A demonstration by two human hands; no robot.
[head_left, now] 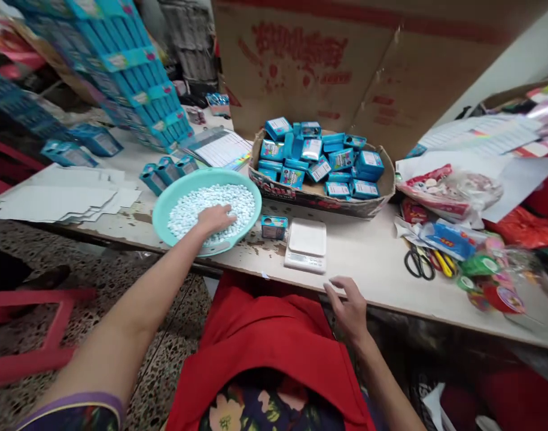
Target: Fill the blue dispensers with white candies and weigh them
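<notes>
At the table | left hand palm-down on white pieces in the basin, grasp unclear | right hand half-open, seemingly empty, near scale | step: apparently gathering pieces | next: probably calls for curling left hand

The basin is plain pale turquoise, and the pellets in it are white tinged with light blue. Just right of the basin, a small box is blue; farther right, the scale is off-white. Behind and right of the basin, a brown carton with dark printed sides holds blue packets with white and green labels. Beyond the basin, the big cardboard sheet is brown with red print. Left of the basin, the papers are greyish white. Nearer the wearer than the basin, the apron is solid red above dark floral cloth with pink and cream blooms.
</notes>
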